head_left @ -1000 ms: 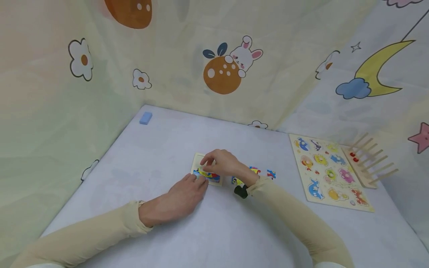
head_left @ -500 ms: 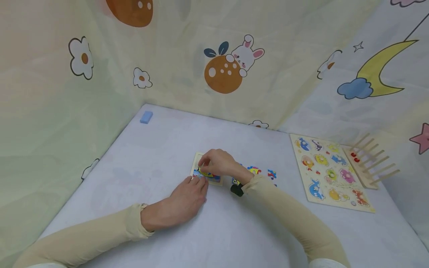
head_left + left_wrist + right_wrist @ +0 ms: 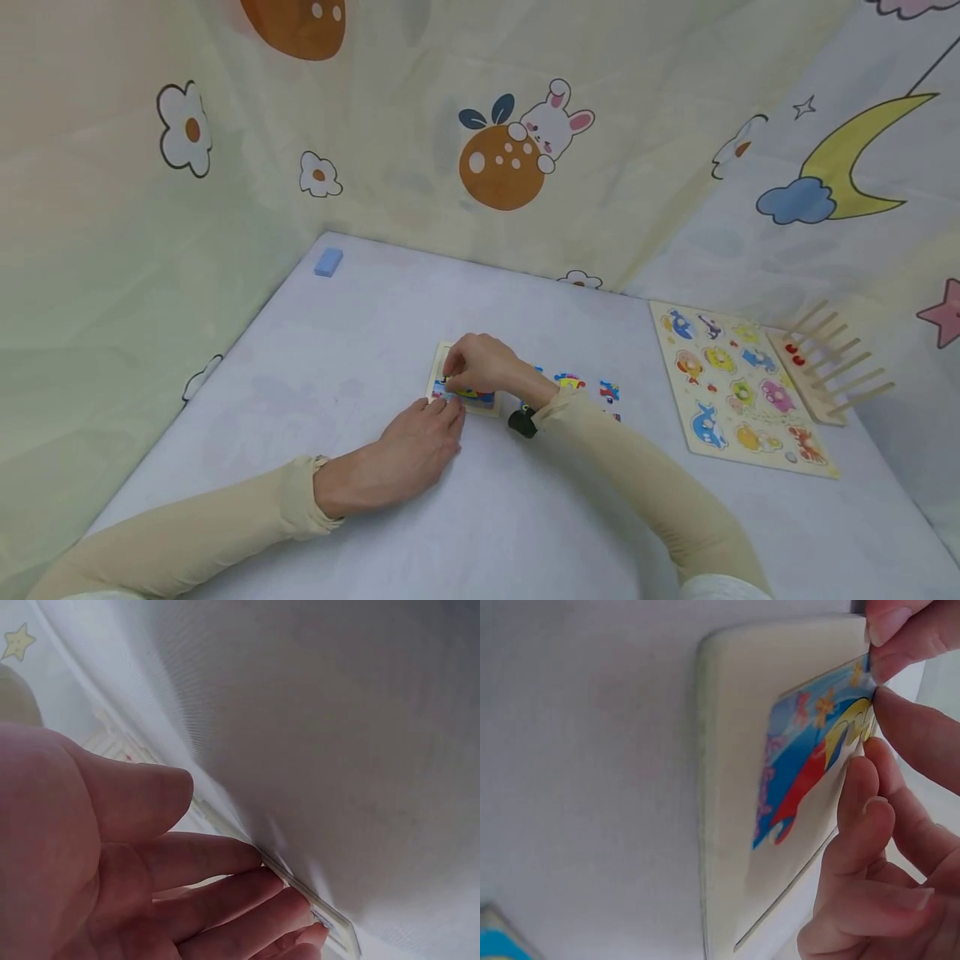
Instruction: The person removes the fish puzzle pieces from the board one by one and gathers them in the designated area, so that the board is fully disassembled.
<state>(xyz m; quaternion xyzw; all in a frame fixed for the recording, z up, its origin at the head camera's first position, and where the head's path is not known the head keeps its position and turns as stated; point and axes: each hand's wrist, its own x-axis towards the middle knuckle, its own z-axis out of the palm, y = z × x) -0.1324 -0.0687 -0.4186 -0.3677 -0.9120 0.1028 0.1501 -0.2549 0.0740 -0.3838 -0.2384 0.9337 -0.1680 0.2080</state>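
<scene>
A small pale wooden jigsaw tray (image 3: 731,742) lies on the table, partly filled with blue, red and yellow picture pieces (image 3: 799,776). My right hand (image 3: 483,365) is over it, thumb and fingertips pinching a yellow puzzle piece (image 3: 853,724) right at the laid pieces. That piece is mostly hidden by the fingers in the head view. My left hand (image 3: 408,450) rests at the tray's near edge with fingers extended. In the left wrist view, its fingertips (image 3: 296,904) touch the tray's edge.
Loose puzzle pieces (image 3: 570,381) lie right of the tray, partly behind the right wrist. Farther right are an animal peg puzzle board (image 3: 727,392) and a wooden rack with upright pegs (image 3: 806,379). A blue block (image 3: 328,262) sits at the far left corner.
My right hand has shifted slightly left and lower onto the tray, its fingertips closing in around the yellow piece. The left hand stays nearly still at the tray's edge.
</scene>
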